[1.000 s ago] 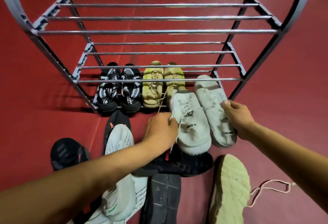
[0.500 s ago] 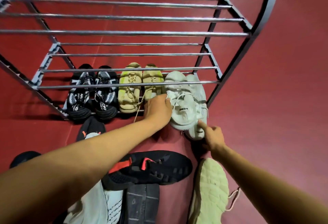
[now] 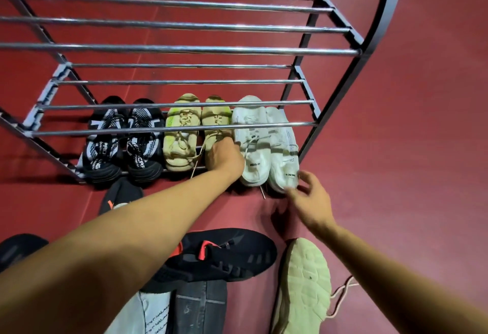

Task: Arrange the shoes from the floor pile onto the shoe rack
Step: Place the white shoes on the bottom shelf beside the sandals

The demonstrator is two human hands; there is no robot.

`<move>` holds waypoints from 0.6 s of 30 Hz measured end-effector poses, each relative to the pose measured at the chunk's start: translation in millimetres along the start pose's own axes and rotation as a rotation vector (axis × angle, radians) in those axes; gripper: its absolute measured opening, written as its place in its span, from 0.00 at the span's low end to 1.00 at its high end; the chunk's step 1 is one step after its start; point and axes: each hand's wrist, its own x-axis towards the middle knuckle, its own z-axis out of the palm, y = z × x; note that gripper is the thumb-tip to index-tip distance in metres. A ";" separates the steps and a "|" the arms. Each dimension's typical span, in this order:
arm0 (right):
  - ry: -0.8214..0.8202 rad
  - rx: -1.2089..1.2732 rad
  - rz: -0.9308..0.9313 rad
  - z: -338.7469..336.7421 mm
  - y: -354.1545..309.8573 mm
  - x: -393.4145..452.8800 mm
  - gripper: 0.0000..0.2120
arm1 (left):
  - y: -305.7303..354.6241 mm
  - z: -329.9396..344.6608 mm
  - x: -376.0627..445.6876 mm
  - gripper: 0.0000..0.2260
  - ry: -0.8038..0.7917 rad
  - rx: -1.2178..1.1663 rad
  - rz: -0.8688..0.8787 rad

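The metal shoe rack stands on the red floor. Its bottom shelf holds a black-and-white pair, a tan pair and a white pair side by side. My left hand rests at the left white shoe's inner side, fingers curled on it, covering the right tan shoe's heel. My right hand hovers just off the right white shoe's heel, fingers spread, blurred. On the floor lie a black shoe with red accents and a cream shoe sole-up.
More pile shoes sit near my arms: a black one with an orange mark, a dark sole, a white shoe and a black one at the far left. The two upper shelves hold nothing. The rack's curved side frame stands at right.
The white pair went from the floor in front of the rack onto the bottom shelf, pushed in beside the tan pair. My right hand has let go and drawn back a little.
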 end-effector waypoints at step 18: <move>-0.001 -0.165 -0.125 12.3 -24.3 30.3 0.33 | -1.4 5.6 3.7 0.12 -0.008 0.319 0.532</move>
